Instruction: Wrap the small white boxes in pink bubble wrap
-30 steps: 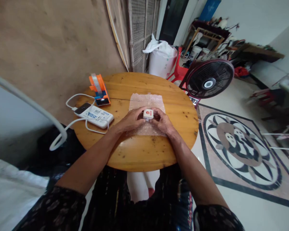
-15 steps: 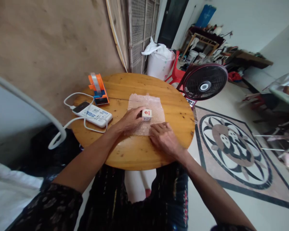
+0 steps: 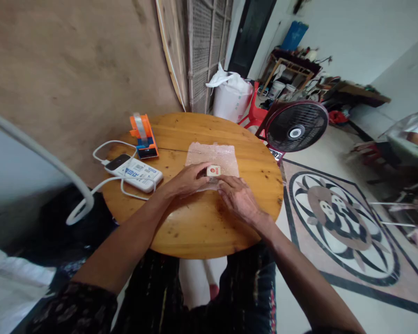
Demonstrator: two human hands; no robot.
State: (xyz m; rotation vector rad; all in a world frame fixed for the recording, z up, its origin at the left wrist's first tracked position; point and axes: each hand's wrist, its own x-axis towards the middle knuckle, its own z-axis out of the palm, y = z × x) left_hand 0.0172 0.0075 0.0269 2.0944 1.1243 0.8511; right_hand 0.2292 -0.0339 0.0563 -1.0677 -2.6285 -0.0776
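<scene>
A small white box with a red round mark (image 3: 213, 170) rests on a sheet of bubble wrap (image 3: 212, 151) on the round wooden table. My left hand (image 3: 190, 180) is at the box's left side, its fingertips closed against the box. Just right of it, my right hand (image 3: 238, 197) has its fingers curled at the near edge of the wrap, close to the box's front. That near edge looks raised towards the box. The fingertips of my right hand are partly hidden.
An orange and blue tape dispenser (image 3: 144, 134) stands at the table's left, behind a white power bank (image 3: 135, 173) with a looped cable. Beyond the table's right edge is a fan (image 3: 296, 127). A white sack (image 3: 231, 97) and red chair (image 3: 256, 111) stand behind.
My right hand has shifted up to the box, and the wrap's near edge has come up with it. My left hand stays at the box. The view has tilted slightly.
</scene>
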